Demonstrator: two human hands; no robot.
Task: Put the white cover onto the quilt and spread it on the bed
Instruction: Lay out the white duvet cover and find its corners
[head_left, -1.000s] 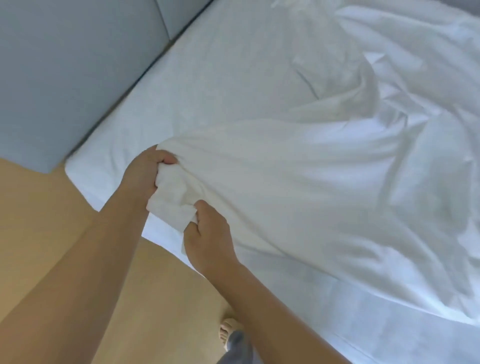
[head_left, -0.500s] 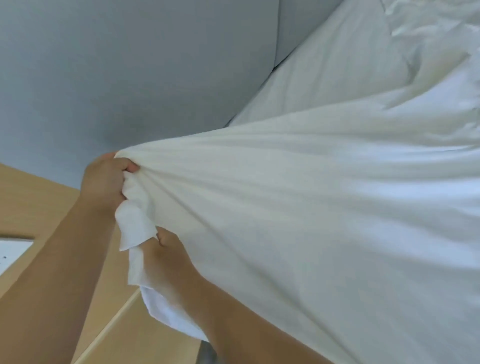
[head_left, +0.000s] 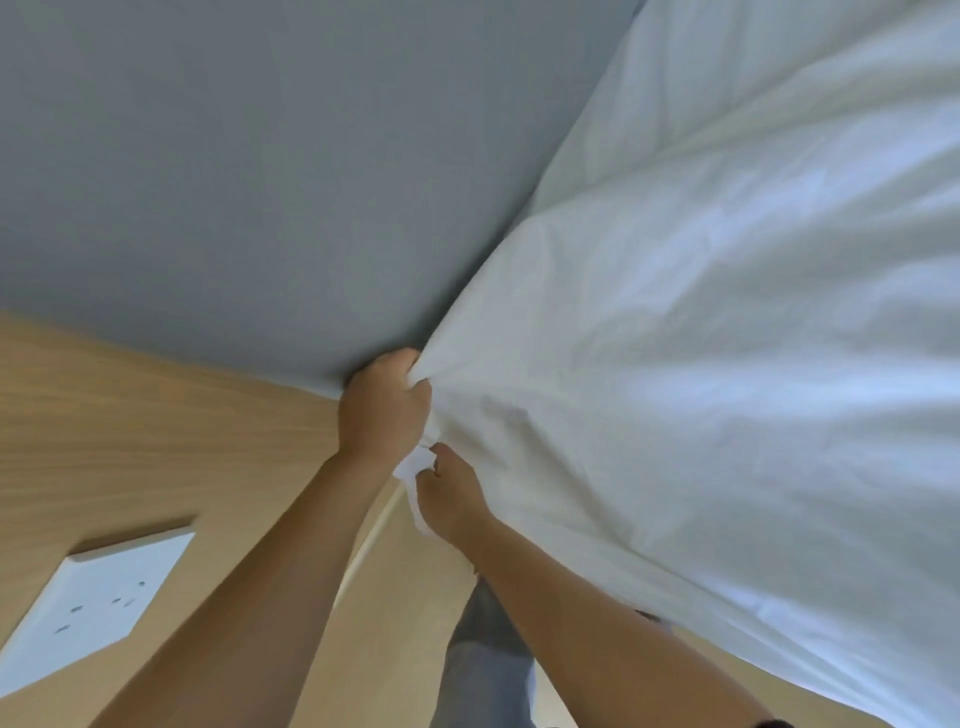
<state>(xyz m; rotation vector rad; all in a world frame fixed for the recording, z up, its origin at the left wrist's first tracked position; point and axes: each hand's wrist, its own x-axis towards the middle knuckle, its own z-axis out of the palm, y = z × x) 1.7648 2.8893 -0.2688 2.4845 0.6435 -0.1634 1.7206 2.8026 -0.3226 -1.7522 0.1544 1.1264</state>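
Both hands clench one bunched corner of the white cover (head_left: 701, 338), lifted off the bed and stretched taut to the right and far side. The left hand (head_left: 382, 410) fists the fabric against the grey headboard panel (head_left: 260, 156); the right hand (head_left: 449, 501) pinches the loose end just below it, the two nearly touching. Whether the quilt sits inside that corner cannot be told.

The risk, as I judge it: a hard shake could tear the corner from either grip, or let the filling slide away inside, since so little cloth is held. The panel presses close on the far left, and the wooden wall (head_left: 130, 426) with its white socket plate (head_left: 98, 597) lies near left, so open room lies only rightward over the bed.
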